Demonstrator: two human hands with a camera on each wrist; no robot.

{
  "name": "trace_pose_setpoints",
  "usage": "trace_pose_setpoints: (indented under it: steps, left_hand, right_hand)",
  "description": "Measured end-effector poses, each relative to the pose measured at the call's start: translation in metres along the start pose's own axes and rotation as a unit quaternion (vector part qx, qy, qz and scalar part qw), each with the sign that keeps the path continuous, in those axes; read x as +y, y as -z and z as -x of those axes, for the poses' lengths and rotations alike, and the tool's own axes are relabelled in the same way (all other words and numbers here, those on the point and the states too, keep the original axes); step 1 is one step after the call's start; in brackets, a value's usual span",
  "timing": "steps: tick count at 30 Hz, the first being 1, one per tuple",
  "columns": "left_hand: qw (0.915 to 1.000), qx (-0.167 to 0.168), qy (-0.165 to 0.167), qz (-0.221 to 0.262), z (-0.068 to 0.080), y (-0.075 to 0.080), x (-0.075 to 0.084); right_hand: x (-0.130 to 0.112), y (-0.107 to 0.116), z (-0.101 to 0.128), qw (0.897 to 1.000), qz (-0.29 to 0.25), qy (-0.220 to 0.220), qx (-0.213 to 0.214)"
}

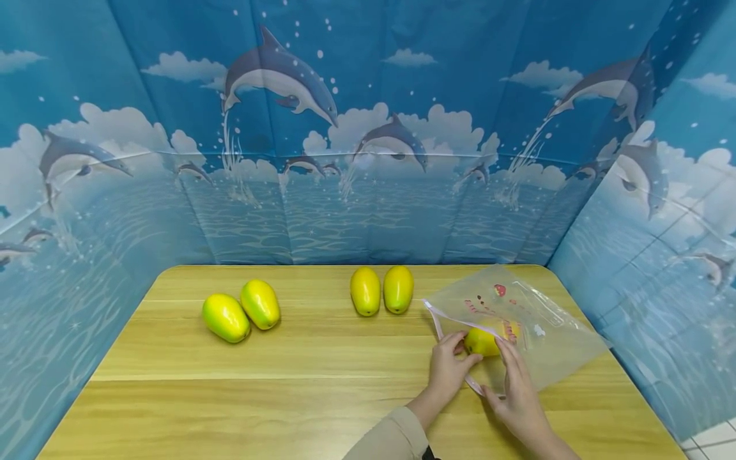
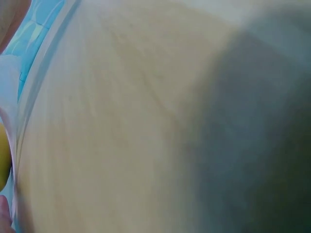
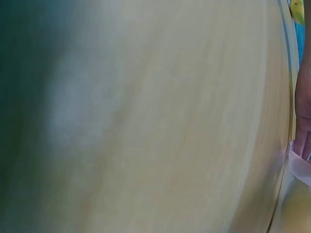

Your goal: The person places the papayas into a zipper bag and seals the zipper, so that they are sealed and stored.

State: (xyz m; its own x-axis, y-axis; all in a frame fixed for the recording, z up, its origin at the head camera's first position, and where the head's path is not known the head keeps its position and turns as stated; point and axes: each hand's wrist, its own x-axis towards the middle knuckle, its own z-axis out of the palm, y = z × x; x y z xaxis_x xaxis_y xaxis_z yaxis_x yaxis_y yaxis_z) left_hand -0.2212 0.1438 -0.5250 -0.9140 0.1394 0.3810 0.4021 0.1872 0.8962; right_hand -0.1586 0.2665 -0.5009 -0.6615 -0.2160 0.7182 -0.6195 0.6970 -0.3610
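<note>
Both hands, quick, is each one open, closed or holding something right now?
Left hand: at the mouth of the clear bag, beside the yellow fruit inside; whether it grips anything cannot be told.
Right hand: open, thumb apart, at the bag's mouth.

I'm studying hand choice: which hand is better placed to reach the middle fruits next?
The left hand, probably: at the bag, it is nearer the middle fruits than the right hand.

We note a wooden table, light-grained, far corners rounded; behind and beside it, a blue dolphin-print backdrop with clouds; white floor tiles, lower right.
</note>
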Motion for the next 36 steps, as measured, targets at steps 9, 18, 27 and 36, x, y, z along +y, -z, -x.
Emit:
trace_pose_setpoints:
  steps: [9,18,27,36]
  left_hand:
    - [0.9993,0.01,-0.036,0.0,0.004,0.005,-0.001]
    - [0.9975,0.038,-0.06,-0.001,0.015,0.029,0.006]
    - [0.9962,0.081,-0.033,0.005,0.021,0.066,0.014]
    - [0.9918,0.121,-0.012,-0.041,0.027,0.117,0.013]
  right_hand:
    - [0.0,0.0,0.001,1.0,-0.006,0.001,-0.003]
    - [0.004,-0.001,0.004,1.0,-0.004,-0.014,-0.014]
    - [0.003,-0.001,0.004,1.0,-0.001,-0.017,-0.012]
    - [0.003,0.001,0.005,1.0,-0.003,-0.02,-0.013]
